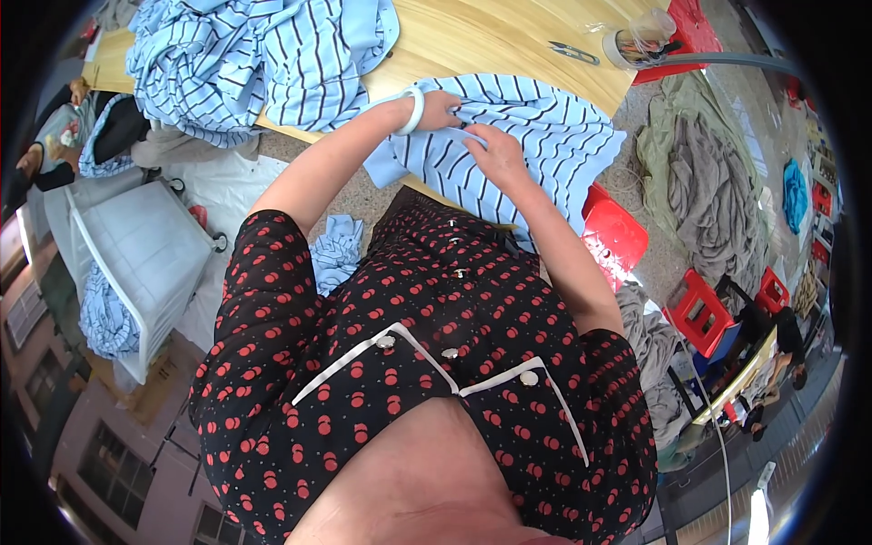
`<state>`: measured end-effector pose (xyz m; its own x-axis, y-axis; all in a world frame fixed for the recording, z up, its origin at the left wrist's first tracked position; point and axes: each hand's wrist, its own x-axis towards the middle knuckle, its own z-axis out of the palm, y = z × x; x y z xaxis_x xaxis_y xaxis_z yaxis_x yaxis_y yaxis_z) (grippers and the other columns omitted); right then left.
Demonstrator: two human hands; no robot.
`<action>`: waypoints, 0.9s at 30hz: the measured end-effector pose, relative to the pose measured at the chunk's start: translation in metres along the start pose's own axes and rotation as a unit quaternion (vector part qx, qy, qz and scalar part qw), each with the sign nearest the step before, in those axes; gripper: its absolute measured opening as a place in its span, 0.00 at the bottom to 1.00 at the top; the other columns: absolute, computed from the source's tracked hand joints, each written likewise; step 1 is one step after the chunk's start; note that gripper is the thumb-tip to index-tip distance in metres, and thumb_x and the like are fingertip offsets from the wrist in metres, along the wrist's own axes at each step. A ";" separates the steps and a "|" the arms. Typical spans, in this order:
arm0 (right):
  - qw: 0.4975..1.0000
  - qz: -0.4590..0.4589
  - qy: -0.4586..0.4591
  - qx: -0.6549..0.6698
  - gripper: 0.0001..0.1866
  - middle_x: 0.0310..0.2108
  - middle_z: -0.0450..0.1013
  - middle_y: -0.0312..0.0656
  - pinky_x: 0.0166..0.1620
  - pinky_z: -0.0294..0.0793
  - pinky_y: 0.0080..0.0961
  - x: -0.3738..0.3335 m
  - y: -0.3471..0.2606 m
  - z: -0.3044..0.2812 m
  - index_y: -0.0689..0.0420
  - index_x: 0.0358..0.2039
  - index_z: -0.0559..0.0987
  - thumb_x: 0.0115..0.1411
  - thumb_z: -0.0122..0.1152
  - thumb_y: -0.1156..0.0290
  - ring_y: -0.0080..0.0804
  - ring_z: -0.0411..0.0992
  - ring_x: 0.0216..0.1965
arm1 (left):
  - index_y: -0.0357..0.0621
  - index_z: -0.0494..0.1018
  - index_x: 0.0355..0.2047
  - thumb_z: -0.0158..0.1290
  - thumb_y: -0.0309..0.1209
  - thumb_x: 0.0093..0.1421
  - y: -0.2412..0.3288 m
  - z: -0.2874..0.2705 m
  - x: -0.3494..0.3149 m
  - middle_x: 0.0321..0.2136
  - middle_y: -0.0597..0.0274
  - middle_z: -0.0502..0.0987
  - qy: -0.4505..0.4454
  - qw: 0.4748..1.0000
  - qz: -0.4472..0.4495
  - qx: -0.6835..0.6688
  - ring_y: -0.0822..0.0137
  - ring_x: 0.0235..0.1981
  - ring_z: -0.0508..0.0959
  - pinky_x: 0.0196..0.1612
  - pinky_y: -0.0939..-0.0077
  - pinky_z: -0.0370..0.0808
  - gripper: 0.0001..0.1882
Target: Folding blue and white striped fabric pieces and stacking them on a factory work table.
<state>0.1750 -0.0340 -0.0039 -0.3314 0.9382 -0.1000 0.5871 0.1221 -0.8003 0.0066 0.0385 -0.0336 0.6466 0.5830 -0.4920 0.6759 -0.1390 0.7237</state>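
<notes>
Item in hand: a striped garment piece (561, 124), light blue with dark and white stripes, of soft, thin, knit-like cloth. It lies across the near right corner of the worktop (481, 41), its lower part hanging past the near edge. The cloth is drawn into fan-like folds toward the hands.

Grip: the left hand (440, 111) has its fingers curled on the cloth; the right hand (498, 156) pinches a plain blue edge between thumb and fingers — both grasping the garment piece. A smooth, pale, rounded bangle (413, 111) circles the left wrist.

The worktop is pale yellow with wood grain. A crumpled pile (218, 68) of matching striped cloth covers its left part, cut off at the top. Toward the right edge lie slim metal snips (574, 53), beside a clear cylindrical container (627, 47) whose contents are hard to make out.

Hidden: the left fingertips' exact contact, lost among folds — and the garment piece's underside.
</notes>
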 end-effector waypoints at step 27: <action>0.998 0.054 -0.002 -0.009 0.08 0.25 0.70 0.47 0.33 0.67 0.30 0.001 -0.003 0.003 0.57 0.27 0.71 0.45 0.48 0.72 0.42 0.69 0.28 | 0.37 0.70 0.26 0.48 0.37 0.46 0.005 0.007 0.005 0.19 0.50 0.71 0.002 1.000 0.015 -0.018 0.66 0.21 0.69 0.28 0.73 0.65 0.14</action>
<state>0.1711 -0.0338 -0.0036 -0.2674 0.9451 -0.1877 0.6327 0.0253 -0.7740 0.0155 0.0349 -0.0364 0.6651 0.5827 -0.4670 0.6425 -0.1279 0.7555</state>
